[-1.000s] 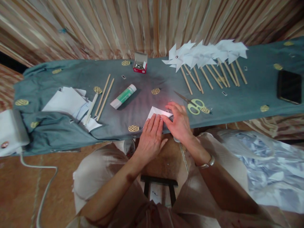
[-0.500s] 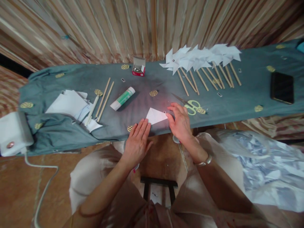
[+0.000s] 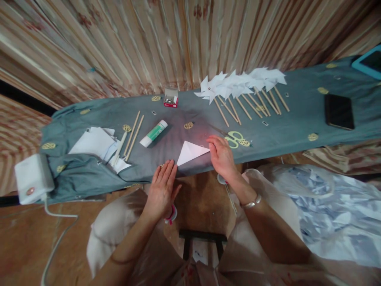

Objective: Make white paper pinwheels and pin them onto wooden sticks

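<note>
Lying near the middle of the table's (image 3: 285, 139) near edge, the folded white paper (image 3: 191, 152) now exposes the near-left corner that the left hand (image 3: 162, 186) covers in the preceding frame; that hand is displaced toward the table's left end. The visible outline is triangular instead of four-sided. The sharpest tip points toward the table's right end; the long axis runs obliquely along the near edge, left end closer to it. The left fingers are extended, unclenched, at the paper's left corner. The right hand's (image 3: 222, 157) fingers curl at the right tip; whether they grip it cannot be determined.
</note>
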Motion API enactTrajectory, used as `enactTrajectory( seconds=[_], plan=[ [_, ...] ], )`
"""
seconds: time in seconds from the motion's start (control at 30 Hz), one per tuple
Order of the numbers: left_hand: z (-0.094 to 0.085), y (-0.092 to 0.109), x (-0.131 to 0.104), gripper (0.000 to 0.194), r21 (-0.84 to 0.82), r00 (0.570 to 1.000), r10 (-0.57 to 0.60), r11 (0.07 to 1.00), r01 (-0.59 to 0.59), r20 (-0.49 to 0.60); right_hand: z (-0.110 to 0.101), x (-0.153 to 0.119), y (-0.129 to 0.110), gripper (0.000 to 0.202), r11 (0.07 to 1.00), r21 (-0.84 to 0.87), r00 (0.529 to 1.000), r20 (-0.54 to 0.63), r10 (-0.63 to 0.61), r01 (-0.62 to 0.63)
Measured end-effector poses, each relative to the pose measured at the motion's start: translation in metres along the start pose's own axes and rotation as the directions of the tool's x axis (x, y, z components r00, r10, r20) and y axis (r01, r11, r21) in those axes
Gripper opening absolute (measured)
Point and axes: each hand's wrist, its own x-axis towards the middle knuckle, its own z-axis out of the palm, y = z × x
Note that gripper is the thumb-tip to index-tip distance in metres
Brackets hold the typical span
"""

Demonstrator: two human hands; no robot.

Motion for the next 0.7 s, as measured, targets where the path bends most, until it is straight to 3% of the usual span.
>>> enactTrajectory(
  seconds=[0.2, 0.37, 0.43, 0.53, 0.7],
  plan=[
    [0.002, -0.002, 0.004, 0.051, -0.106, 0.994, -0.023, 0.994, 0.011, -0.111, -0.006, 0.002, -0.01, 0.027, 0.998, 0.049, 0.984, 0.175, -0.042, 0.034],
    [0.001, -0.004, 0.009, 0.041, -0.343, 0.975, -0.186, 0.929, 0.135, -0.119, -0.006, 0.005, -0.01, 0.014, 0.988, 0.151, 0.979, 0.203, 0.008, -0.039],
    [-0.003, -0.004, 0.015, 0.044, -0.496, 0.938, -0.343, 0.825, 0.27, -0.06, -0.008, 0.007, -0.009, 0.013, 0.974, 0.22, 0.977, 0.212, 0.011, -0.059],
    [-0.011, -0.003, 0.031, 0.055, -0.698, 0.839, -0.539, 0.572, 0.429, 0.074, -0.012, 0.01, -0.009, 0.014, 0.943, 0.32, 0.973, 0.229, 0.014, -0.089],
    [-0.02, 0.0, 0.075, 0.075, -0.891, 0.784, -0.566, 0.176, 0.418, 0.255, -0.018, 0.018, -0.012, 0.018, 0.904, 0.417, 0.981, 0.194, 0.015, -0.097]
  ],
)
